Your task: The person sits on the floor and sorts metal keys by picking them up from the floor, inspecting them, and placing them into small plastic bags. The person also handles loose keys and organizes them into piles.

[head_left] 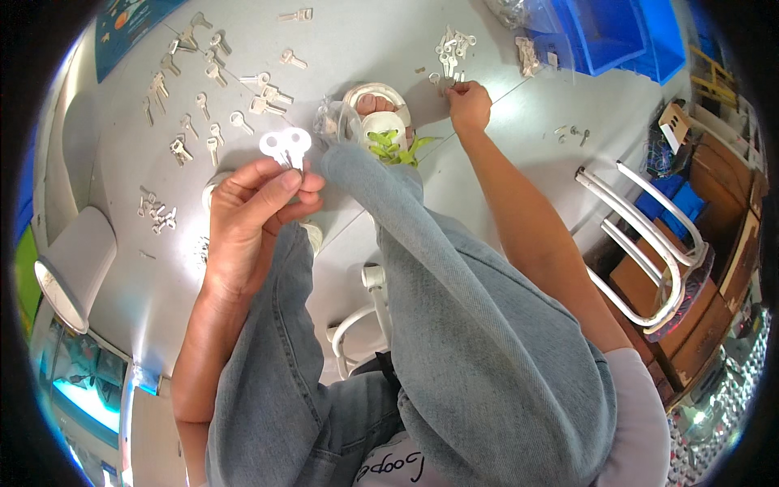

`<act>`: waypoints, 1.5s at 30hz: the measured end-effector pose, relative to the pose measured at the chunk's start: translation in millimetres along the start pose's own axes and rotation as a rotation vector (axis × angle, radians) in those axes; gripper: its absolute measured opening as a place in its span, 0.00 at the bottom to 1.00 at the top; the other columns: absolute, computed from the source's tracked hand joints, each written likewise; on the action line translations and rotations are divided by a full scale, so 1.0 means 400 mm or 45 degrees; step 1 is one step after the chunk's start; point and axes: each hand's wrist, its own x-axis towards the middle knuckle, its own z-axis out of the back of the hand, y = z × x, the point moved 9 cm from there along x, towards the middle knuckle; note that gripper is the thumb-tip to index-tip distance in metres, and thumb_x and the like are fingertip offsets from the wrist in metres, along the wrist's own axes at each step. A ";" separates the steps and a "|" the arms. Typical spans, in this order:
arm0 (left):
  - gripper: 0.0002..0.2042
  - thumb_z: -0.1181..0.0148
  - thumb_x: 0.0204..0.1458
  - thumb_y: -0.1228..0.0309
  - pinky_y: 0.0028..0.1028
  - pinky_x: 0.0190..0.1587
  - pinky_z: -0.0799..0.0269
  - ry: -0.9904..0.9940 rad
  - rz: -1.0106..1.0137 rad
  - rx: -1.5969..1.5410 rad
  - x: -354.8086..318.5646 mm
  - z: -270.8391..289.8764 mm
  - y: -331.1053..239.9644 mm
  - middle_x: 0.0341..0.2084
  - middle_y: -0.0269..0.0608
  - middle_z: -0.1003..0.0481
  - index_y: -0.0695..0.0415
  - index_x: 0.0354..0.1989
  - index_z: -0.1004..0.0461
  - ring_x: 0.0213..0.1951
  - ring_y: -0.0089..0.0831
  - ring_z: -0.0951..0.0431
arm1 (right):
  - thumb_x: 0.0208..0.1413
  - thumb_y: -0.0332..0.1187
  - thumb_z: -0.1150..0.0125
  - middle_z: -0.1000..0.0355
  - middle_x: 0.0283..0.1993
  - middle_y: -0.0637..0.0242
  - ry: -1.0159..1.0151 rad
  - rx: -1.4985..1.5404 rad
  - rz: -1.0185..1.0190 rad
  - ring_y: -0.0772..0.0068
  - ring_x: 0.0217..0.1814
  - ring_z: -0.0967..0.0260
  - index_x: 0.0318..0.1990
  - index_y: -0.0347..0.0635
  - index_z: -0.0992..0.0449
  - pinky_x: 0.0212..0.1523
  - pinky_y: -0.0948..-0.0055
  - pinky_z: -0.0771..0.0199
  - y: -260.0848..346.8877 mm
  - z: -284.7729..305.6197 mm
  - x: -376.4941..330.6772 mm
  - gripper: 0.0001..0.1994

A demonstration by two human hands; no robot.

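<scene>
My left hand [256, 215] is raised over my left knee and pinches two silver key blanks [286, 146] by their blades, round heads up. My right hand [469, 104] reaches far forward to the grey floor, its fingertips closed on a small key [449, 82] at the edge of a little heap of keys [451, 47]. Many more silver keys [203, 97] lie scattered on the floor to the left. I sit with blue jeans [454, 300] on, and my sandalled foot [380, 118] rests between the two hands.
A blue plastic bin [604, 32] stands at the far right. A white tube-frame stool [641, 243] is at my right, next to cardboard boxes [690, 316]. A white bucket [73, 268] lies at the left. A clear plastic bag [333, 122] sits by my foot.
</scene>
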 end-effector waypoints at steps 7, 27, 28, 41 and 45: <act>0.07 0.48 0.48 0.75 0.24 0.36 0.26 0.003 -0.017 -0.012 -0.006 0.016 0.002 0.27 0.40 0.26 0.63 0.36 0.30 0.28 0.23 0.26 | 0.41 0.32 0.41 0.35 0.36 0.63 -0.125 0.152 0.111 0.62 0.38 0.35 0.33 0.45 0.27 0.36 0.66 0.34 -0.021 0.035 -0.087 0.09; 0.07 0.48 0.49 0.75 0.25 0.36 0.26 -0.020 0.008 0.033 0.004 0.013 0.005 0.27 0.40 0.26 0.62 0.35 0.29 0.29 0.24 0.25 | 0.40 0.34 0.39 0.37 0.37 0.65 -0.136 0.087 -0.021 0.63 0.35 0.35 0.30 0.42 0.31 0.35 0.67 0.35 -0.066 0.021 -0.146 0.10; 0.06 0.48 0.49 0.75 0.25 0.36 0.26 -0.021 0.010 0.029 0.005 0.010 0.006 0.27 0.40 0.26 0.62 0.35 0.29 0.29 0.24 0.25 | 0.40 0.33 0.39 0.37 0.37 0.64 -0.130 0.086 -0.018 0.63 0.35 0.35 0.30 0.42 0.31 0.35 0.67 0.35 -0.067 0.013 -0.142 0.10; 0.07 0.49 0.49 0.74 0.24 0.37 0.28 -0.049 0.015 0.054 0.002 0.026 -0.002 0.27 0.39 0.27 0.63 0.35 0.30 0.29 0.24 0.27 | 0.42 0.22 0.43 0.30 0.27 0.64 0.263 0.822 0.341 0.74 0.30 0.31 0.27 0.37 0.31 0.31 0.78 0.31 0.182 0.120 -0.239 0.04; 0.11 0.47 0.48 0.71 0.26 0.39 0.30 -0.025 0.045 0.126 0.011 0.012 -0.013 0.29 0.45 0.27 0.67 0.35 0.30 0.31 0.27 0.27 | 0.41 0.19 0.44 0.30 0.30 0.67 0.554 0.952 0.913 0.76 0.33 0.32 0.28 0.38 0.30 0.31 0.79 0.31 0.417 0.205 -0.372 0.05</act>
